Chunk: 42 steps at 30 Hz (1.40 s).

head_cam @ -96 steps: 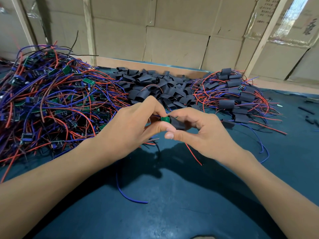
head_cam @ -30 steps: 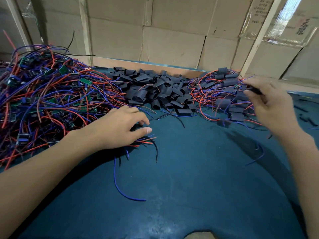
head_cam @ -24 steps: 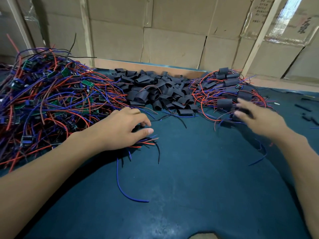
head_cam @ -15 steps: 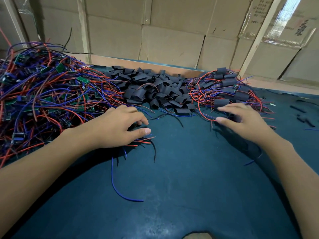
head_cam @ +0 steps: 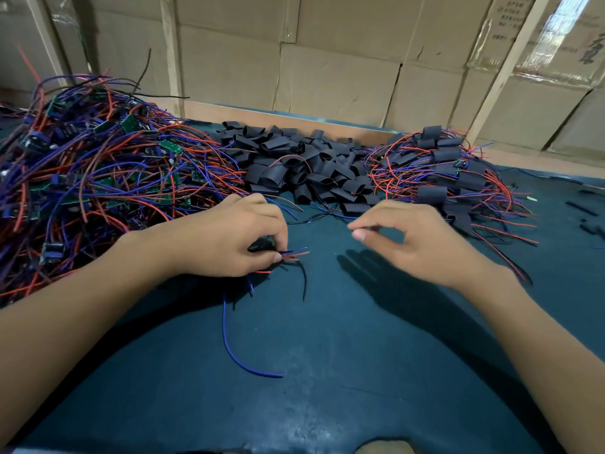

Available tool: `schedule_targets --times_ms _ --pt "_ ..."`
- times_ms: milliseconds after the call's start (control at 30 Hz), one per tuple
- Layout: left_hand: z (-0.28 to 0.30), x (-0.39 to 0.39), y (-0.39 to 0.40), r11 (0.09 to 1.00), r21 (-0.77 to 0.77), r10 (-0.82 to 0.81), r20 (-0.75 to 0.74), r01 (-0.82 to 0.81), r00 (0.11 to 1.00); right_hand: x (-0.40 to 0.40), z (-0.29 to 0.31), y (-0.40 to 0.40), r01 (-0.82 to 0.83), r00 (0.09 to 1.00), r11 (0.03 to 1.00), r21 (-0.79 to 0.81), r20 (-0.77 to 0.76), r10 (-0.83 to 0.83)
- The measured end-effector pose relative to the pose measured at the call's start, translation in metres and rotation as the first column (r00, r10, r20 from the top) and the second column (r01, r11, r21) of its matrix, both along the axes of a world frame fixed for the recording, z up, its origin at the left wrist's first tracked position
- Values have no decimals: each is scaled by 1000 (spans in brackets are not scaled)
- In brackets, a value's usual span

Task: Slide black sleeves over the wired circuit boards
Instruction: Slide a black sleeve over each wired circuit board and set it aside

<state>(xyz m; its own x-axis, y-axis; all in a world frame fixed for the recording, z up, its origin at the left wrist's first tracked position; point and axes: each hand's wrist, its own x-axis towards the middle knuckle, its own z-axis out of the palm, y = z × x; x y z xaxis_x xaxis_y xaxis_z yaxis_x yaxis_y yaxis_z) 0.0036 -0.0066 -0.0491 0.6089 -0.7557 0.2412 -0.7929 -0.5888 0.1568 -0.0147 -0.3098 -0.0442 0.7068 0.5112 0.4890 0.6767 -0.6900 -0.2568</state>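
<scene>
Circuit boards w/ wires (head_cam: 108, 178) piled far left; left hand (head_cam: 229, 239) grips one dark board, red/blue leads poking from its fingers. Centre: black sleeves (head_cam: 304, 168) heaped. Right hand (head_cam: 415, 239) just swung back from the finished pile (head_cam: 451, 172), fingers loosely curled, holding nothing I can see, so next sleeve pick looks due. Dark teal table (head_cam: 327, 371), cardboard wall (head_cam: 327, 67) behind.

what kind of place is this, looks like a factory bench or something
Probably a small electronics assembly workshop: a heap of green circuit boards with red and blue wires, a pile of loose black sleeves, finished sleeved boards, and stacked brown cardboard cartons behind the bench.
</scene>
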Motion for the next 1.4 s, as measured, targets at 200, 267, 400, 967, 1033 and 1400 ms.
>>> schedule_targets --times_ms 200,267,400,967,1033,1400 --pt "-5 -7 -16 996 -85 3 206 14 979 -19 -14 48 -120 990 993 -3 -72 119" --pt "-7 -9 -19 996 -91 -4 223 25 975 -18 -18 51 -112 993 992 55 -29 113" --pt "-11 -10 -25 986 -164 48 119 -28 992 -14 -15 44 -47 999 996 81 -21 49" --pt "-8 -6 -16 987 -152 72 100 -56 992 8 -2 -5 311 943 912 267 34 -332" --pt "-9 -8 -18 991 -133 33 102 -19 994 8 -1 -6 411 912 905 107 -51 -408" --pt "-3 -16 -20 979 -200 23 11 -20 1000 -5 11 10 345 933 939 -7 116 -342"
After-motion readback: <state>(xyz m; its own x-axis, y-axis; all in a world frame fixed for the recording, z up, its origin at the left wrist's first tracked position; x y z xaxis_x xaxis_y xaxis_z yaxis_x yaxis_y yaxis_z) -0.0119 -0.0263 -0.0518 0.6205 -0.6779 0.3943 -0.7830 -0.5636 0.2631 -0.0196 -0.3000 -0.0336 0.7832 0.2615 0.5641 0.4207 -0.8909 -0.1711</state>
